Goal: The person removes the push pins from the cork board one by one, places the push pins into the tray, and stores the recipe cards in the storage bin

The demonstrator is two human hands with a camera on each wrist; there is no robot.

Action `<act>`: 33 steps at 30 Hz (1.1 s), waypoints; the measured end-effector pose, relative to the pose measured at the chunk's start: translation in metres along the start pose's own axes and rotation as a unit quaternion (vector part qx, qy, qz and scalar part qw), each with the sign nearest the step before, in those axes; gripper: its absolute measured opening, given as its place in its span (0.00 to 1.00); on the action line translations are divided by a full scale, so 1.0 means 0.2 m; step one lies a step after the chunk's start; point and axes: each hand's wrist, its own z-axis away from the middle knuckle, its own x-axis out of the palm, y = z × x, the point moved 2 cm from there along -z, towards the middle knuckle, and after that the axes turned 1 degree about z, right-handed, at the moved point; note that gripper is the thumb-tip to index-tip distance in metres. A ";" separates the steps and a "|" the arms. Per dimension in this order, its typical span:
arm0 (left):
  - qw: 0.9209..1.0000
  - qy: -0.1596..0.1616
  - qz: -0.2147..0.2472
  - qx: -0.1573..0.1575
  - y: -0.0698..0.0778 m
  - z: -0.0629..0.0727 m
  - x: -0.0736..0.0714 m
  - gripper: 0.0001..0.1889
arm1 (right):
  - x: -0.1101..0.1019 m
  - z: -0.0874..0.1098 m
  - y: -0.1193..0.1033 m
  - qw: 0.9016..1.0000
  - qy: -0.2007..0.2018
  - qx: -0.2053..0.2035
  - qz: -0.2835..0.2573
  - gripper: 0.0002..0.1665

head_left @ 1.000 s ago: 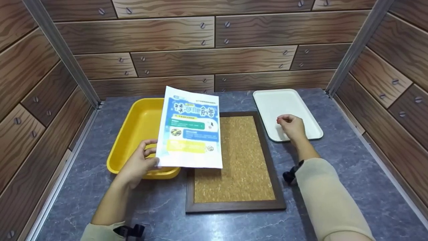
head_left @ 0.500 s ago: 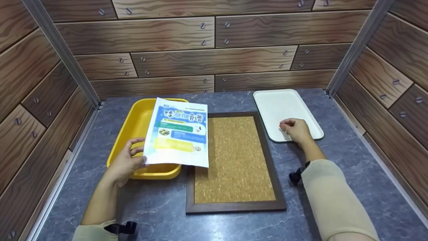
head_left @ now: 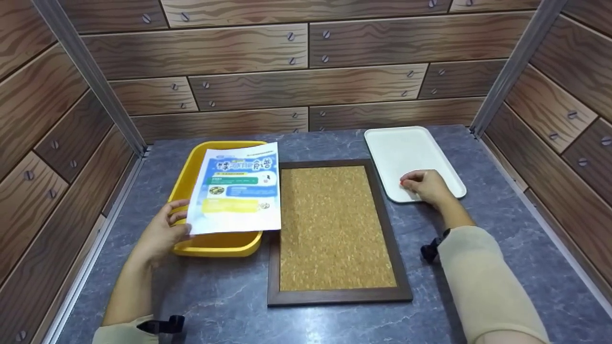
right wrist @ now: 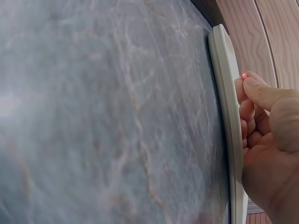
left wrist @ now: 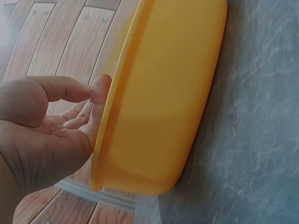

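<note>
My left hand (head_left: 158, 234) pinches the lower left edge of a printed paper sheet (head_left: 234, 222) between thumb and fingers. The sheet is held over the yellow plastic tub (head_left: 215, 251), covering much of its inside. In the left wrist view, the hand (left wrist: 51, 130) is beside the rim of the tub (left wrist: 159, 102); the sheet is barely visible there. Over the near end of the white tray (head_left: 401, 148), my right hand (head_left: 430, 186) pinches a small red push pin (head_left: 403, 183). The right wrist view shows the pin (right wrist: 244, 76) at the thumb and fingertip.
A cork board (head_left: 334, 229) with a dark brown frame lies flat between the tub and the tray. All stand on a grey marbled tabletop (head_left: 229, 306). Wood-patterned walls (head_left: 248, 48) enclose the back and both sides.
The left hand has carried the sheet leftward and lower, away from the cork board and over the tub. The right hand, with the pin, has shifted slightly right and nearer.
</note>
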 end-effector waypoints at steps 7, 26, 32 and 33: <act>0.998 0.016 -0.059 -0.002 -0.03 -0.01 -0.08 0.38 | 0.03 -0.01 0.00 0.998 -0.004 -0.024 0.059 0.13; 0.973 0.087 -0.215 0.016 -0.01 -0.05 -0.10 0.30 | 0.04 0.01 0.01 0.996 -0.011 -0.045 0.080 0.14; 0.961 0.053 -0.269 0.018 0.00 -0.05 -0.11 0.32 | 0.03 0.01 0.00 0.996 -0.013 -0.037 0.078 0.15; 0.960 0.047 -0.276 0.020 0.00 -0.05 -0.11 0.32 | 0.03 0.01 0.00 0.996 -0.012 -0.034 0.078 0.15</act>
